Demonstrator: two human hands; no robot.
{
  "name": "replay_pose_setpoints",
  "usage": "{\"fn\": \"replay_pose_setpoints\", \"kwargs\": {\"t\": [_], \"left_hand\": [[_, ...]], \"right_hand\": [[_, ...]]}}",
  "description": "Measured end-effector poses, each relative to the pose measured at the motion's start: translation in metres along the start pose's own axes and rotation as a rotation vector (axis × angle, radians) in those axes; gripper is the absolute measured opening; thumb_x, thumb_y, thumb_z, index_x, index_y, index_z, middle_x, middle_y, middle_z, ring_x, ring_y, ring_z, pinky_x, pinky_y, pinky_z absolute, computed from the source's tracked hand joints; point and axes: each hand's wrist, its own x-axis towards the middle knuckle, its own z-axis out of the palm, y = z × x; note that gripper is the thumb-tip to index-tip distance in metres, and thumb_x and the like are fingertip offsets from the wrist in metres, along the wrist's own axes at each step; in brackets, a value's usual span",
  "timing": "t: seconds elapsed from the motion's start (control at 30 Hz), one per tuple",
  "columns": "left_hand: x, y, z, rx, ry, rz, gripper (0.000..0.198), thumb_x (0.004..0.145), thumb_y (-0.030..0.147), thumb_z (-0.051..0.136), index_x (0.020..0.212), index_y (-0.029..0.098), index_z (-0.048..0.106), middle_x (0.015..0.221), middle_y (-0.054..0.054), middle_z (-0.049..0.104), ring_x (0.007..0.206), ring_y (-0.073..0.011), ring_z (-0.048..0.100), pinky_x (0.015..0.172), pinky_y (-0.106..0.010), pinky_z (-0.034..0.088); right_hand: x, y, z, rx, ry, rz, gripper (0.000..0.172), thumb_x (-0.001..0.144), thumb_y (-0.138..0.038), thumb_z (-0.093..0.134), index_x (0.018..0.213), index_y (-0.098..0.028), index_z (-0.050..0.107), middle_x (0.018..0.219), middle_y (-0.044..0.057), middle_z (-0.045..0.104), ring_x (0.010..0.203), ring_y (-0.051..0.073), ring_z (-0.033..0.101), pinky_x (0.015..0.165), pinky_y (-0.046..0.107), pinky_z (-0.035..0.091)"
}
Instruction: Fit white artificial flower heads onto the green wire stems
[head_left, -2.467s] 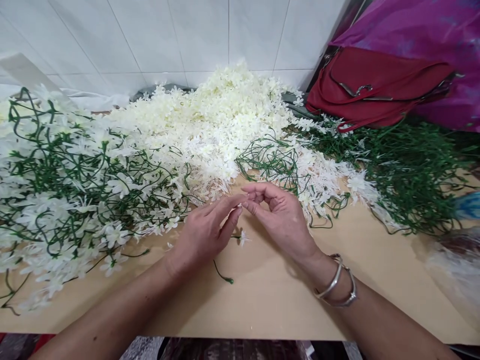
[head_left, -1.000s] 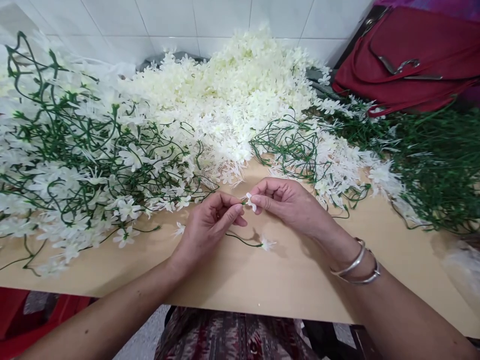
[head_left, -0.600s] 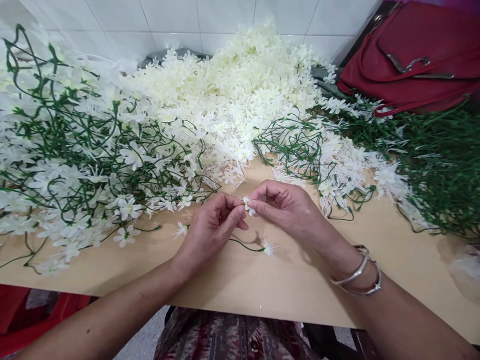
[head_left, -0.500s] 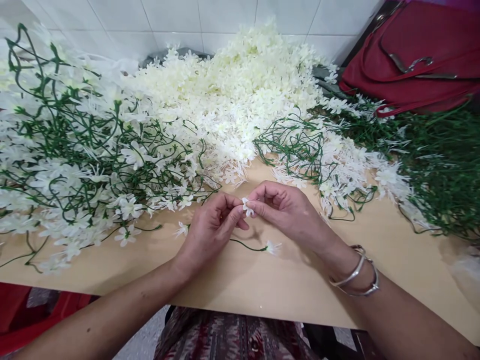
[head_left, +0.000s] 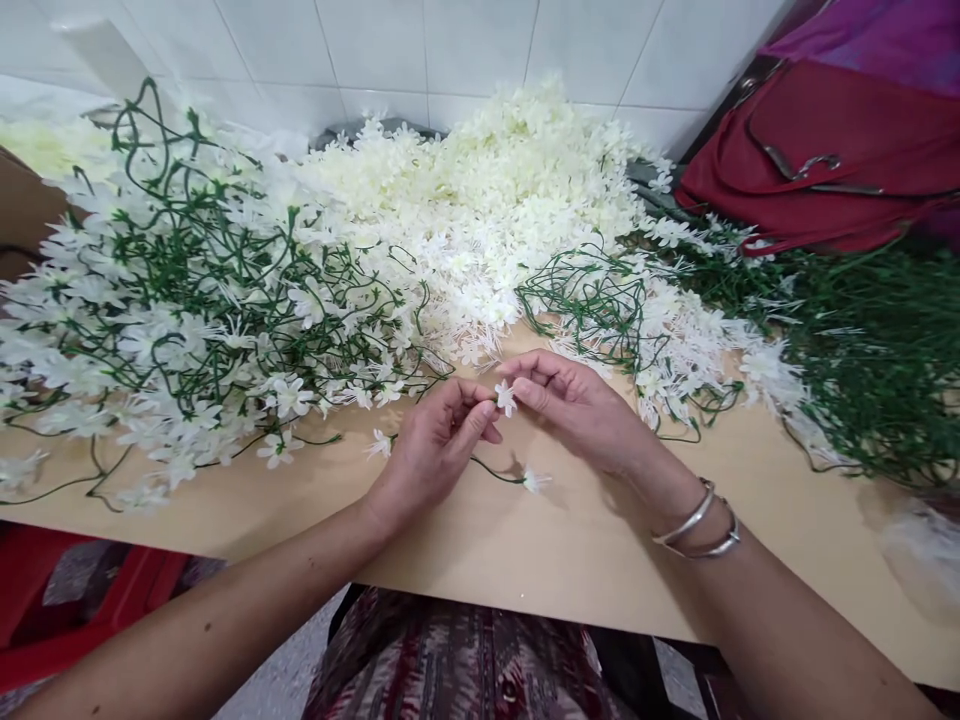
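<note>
From my remote seat I see the left hand (head_left: 444, 432) with its grip narrow, thumb and forefinger pinched on a small white flower (head_left: 505, 399). The bloom sits just right of those fingertips and turns its petals toward me; the part between thumb and finger is hidden, so I cannot tell how much of it the grip covers. The flower is raised over the surface (head_left: 600, 565), in the gap between the two hands. On its right, the right hand (head_left: 576, 408) brings a narrow grip right up beside the petals. I cannot tell whether its fingertips touch them or hold anything.

On the near side, below the fingers, I have a loose stemmed flower (head_left: 535, 481) lying on the surface, its bloom pointing right and its green stem running left toward the left hand. A single bloom (head_left: 380, 443) lies just left of that hand.

Farther left I see a pile of green-stemmed white flowers (head_left: 217, 320), and at the far side, a cream heap of blossoms (head_left: 487, 180). A tangle of green stems (head_left: 589, 295) lies beyond the right hand, and a dark green pile (head_left: 881, 365) fills the right, with a red bag (head_left: 825, 150) behind it.
</note>
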Motion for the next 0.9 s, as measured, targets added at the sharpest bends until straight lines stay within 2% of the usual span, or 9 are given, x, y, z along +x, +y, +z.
{"fn": "replay_pose_setpoints", "kwargs": {"t": [0.1,0.3,0.47,0.9], "left_hand": [[0.0,0.0,-0.001,0.022,-0.007,0.004,0.015,0.101,0.033,0.061,0.102,0.019,0.06,0.08,-0.002,0.072,0.074,-0.0148,0.069,0.071,-0.027,0.051],[0.0,0.0,0.0,0.127,-0.008,0.01,0.016,0.102,0.035,0.06,0.099,0.02,0.062,0.077,-0.002,0.072,0.073,-0.016,0.067,0.07,-0.028,0.049],[0.0,0.003,0.0,0.189,-0.02,0.024,0.013,0.103,0.032,0.058,0.096,0.021,0.061,0.076,-0.001,0.072,0.074,-0.0166,0.067,0.073,-0.03,0.048],[0.0,0.001,0.001,0.277,-0.031,0.099,0.009,0.103,0.023,0.056,0.094,0.022,0.059,0.078,0.001,0.074,0.075,-0.016,0.067,0.075,-0.031,0.047]], "right_hand": [[0.0,-0.002,-0.007,-0.005,-0.014,0.02,0.03,0.091,-0.041,0.077,0.113,-0.022,0.073,0.098,0.003,0.074,0.087,0.015,0.067,0.083,0.03,0.053],[0.0,-0.001,-0.007,-0.027,-0.022,0.054,0.024,0.084,-0.04,0.084,0.093,-0.02,0.074,0.084,0.002,0.075,0.078,0.016,0.069,0.078,0.031,0.056],[0.001,-0.002,-0.004,-0.075,0.001,0.069,0.029,0.081,-0.047,0.085,0.08,-0.02,0.073,0.077,0.003,0.074,0.073,0.017,0.066,0.07,0.03,0.054],[0.0,-0.001,0.002,-0.135,0.006,0.075,0.029,0.085,-0.046,0.081,0.079,-0.02,0.07,0.073,0.002,0.07,0.067,0.015,0.06,0.062,0.028,0.049]]}}
